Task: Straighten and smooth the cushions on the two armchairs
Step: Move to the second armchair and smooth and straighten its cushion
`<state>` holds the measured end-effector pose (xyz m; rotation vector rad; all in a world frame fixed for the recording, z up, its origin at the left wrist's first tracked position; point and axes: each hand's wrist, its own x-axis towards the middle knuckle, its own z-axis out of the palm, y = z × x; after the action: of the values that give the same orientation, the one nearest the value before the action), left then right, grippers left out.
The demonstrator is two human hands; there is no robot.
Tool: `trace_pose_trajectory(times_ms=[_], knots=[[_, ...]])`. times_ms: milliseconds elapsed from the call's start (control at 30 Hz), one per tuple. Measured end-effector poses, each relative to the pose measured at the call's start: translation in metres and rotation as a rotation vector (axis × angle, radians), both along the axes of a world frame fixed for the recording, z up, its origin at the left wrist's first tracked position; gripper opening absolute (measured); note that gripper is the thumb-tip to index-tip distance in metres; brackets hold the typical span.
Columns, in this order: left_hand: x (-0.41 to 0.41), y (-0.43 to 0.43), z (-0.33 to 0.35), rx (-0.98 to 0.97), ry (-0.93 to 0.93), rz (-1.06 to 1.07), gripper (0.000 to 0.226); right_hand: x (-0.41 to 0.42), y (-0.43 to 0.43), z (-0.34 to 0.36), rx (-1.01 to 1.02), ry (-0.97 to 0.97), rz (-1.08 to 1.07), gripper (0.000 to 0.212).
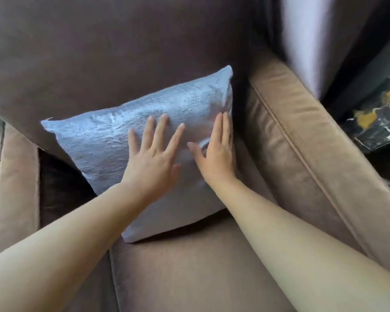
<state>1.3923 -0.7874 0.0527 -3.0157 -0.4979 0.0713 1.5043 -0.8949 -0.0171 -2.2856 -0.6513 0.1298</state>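
A silvery grey-blue cushion leans against the brown backrest of an armchair, its lower edge on the seat. My left hand lies flat on the cushion's middle with the fingers spread. Close to the cushion's right edge, my right hand presses flat on it, fingers together and thumb out. Neither hand grips anything. The cushion sits tilted, its left corner lower than its right.
The armchair's tan right armrest runs beside the cushion, the left armrest at the left edge. A dark marble-topped side table stands past the right armrest. A pale curtain hangs behind.
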Motion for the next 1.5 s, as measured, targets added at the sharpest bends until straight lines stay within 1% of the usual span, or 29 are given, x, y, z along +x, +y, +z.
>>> trace_pose_trajectory(times_ms=[67, 167, 233, 333, 433, 500, 567, 733, 800, 900, 933, 1000, 1067, 1133, 1267, 1333, 1400, 1500], knots=[[0.032, -0.01, -0.005, 0.005, 0.006, -0.075, 0.086, -0.008, -0.005, -0.015, 0.051, 0.102, -0.084, 0.103], [0.064, -0.007, -0.014, 0.026, 0.056, -0.066, 0.095, -0.004, -0.022, -0.042, 0.069, 0.344, -0.231, 0.109], [0.068, 0.003, -0.02, 0.04, 0.061, -0.094, 0.102, -0.004, -0.039, -0.061, 0.061, 0.453, -0.2, 0.108], [0.061, 0.019, -0.022, 0.103, 0.011, -0.178, 0.099, -0.006, -0.057, -0.078, 0.048, 0.499, -0.153, 0.11], [0.061, 0.026, -0.022, 0.146, 0.004, -0.186, 0.092, -0.013, -0.072, -0.091, 0.001, 0.54, -0.133, 0.114], [0.061, 0.029, -0.024, 0.152, 0.005, -0.179, 0.091, -0.021, -0.083, -0.097, -0.07, 0.489, -0.104, 0.118], [0.06, 0.029, -0.026, 0.149, -0.007, -0.185, 0.091, -0.024, -0.093, -0.104, -0.162, 0.42, -0.047, 0.117], [0.055, 0.029, -0.027, 0.115, -0.051, -0.192, 0.094, -0.02, -0.09, -0.105, -0.24, 0.429, -0.036, 0.115], [0.048, 0.028, -0.026, 0.066, -0.103, -0.147, 0.093, -0.02, -0.086, -0.1, -0.254, 0.441, -0.042, 0.114], [0.025, 0.017, -0.026, -0.047, -0.222, 0.024, 0.087, -0.026, -0.091, -0.083, -0.216, 0.461, -0.087, 0.103], [0.013, 0.012, -0.029, -0.085, -0.26, 0.102, 0.086, -0.03, -0.092, -0.073, -0.201, 0.429, -0.082, 0.1], [-0.014, 0.002, -0.036, -0.165, -0.327, 0.275, 0.086, -0.038, -0.087, -0.048, -0.156, 0.298, -0.04, 0.093], [-0.042, -0.004, -0.046, -0.248, -0.39, 0.463, 0.088, -0.045, -0.067, -0.018, -0.114, 0.141, 0.044, 0.085], [-0.068, -0.008, -0.057, -0.323, -0.446, 0.613, 0.092, -0.05, -0.036, 0.012, -0.087, 0.029, 0.159, 0.079], [-0.104, -0.007, -0.083, -0.427, -0.567, 0.721, 0.104, -0.058, 0.033, 0.054, -0.12, -0.236, 0.424, 0.07], [-0.113, -0.008, -0.091, -0.58, -0.59, 0.808, 0.109, -0.065, 0.065, 0.067, -0.152, -0.3, 0.554, 0.07], [-0.122, -0.01, -0.102, -0.758, -0.608, 0.891, 0.112, -0.072, 0.095, 0.077, -0.207, -0.322, 0.643, 0.075], [-0.135, -0.012, -0.12, -0.872, -0.611, 0.984, 0.112, -0.08, 0.131, 0.078, -0.37, -0.371, 0.694, 0.092]])
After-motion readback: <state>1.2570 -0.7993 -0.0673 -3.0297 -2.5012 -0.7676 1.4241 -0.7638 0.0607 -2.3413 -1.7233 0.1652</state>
